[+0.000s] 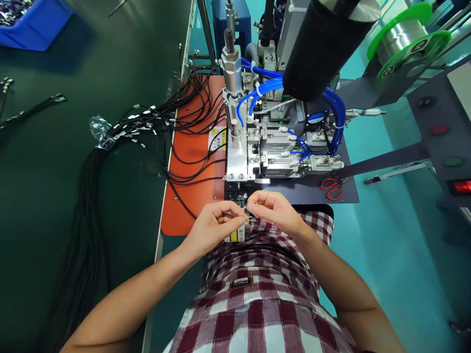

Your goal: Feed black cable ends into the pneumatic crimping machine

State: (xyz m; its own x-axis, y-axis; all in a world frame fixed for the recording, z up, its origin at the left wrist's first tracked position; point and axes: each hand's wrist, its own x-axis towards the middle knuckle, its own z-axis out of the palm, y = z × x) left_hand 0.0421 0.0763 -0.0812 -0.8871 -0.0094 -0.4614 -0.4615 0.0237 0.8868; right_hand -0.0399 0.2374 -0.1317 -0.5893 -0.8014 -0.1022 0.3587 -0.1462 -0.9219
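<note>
My left hand (215, 223) and my right hand (274, 208) meet just in front of a small machine (257, 147), fingertips pinched together on the stripped end of a thin black cable (247, 217) with tiny coloured wires showing. The cable runs back left over an orange mat (191, 196). A black fixture block (235, 195) at the machine's front edge sits right behind my fingers.
A bundle of black cables (110, 147) lies on the dark green table and fans over the orange mat. Red scissors (332, 189) rest on the machine's dark base. Blue air hoses (331, 108), a solder spool (408, 39), a blue bin (33, 19) and a button panel (452, 147) surround it.
</note>
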